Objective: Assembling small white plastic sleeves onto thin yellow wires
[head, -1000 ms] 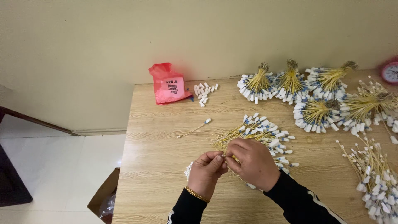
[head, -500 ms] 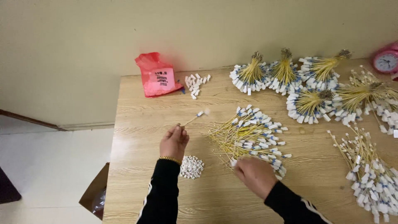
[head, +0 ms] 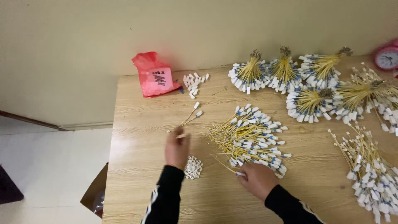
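A red plastic bag (head: 155,75) lies by the wall, a pink alarm clock (head: 387,57) at the table's (head: 137,124) far corner, and perhaps a cardboard box (head: 94,195) below.

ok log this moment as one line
left hand: at two yellow leads | right hand: on loose lead pile | small white caps between hands

Place: a plain room used for piecework assembly, home-like rather than a factory.
Surface: a wood-grain counter (head: 137,108) against a bare cream wall (head: 124,29).
Stock: tied yellow cable bundles (head: 309,74) far beyond the fingers; loose cables (head: 248,135) between both hands.
Supplies: red plastic bag (head: 155,74), small white caps (head: 192,167).
Domestic signs: pink alarm clock (head: 387,57), tiled floor (head: 45,166).
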